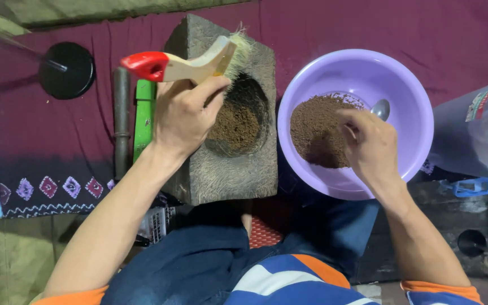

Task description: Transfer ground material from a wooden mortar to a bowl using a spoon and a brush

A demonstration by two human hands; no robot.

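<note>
Here, your holdings, all placed from the stone mortar [221, 113].

- Left hand [184, 116]: closed on a brush [190, 65], wooden handle with a red tip, bristles at the mortar's far rim. The hand lies over the mortar's left edge.
- Mortar: square grey block; its round hollow holds brown powder [235, 121].
- Right hand [371, 144]: to the mortar's right, inside a purple bowl [408, 85], fingers curled narrow on a spoon [380, 108] whose metal bowl shows past the knuckles. A second heap of brown powder [317, 135] lies by it.
- Bowl's near-left rim is just beside the mortar's right edge; little room between.
- Left of the mortar: a green bar [144, 116] and a dark rod [122, 118], side by side, close against it.
- Further left: a black disc [66, 70], well apart.
- Right of the bowl: a clear plastic tub [478, 133], near.
- Surface: maroon cloth [368, 28] with a patterned border, spread beneath everything.
</note>
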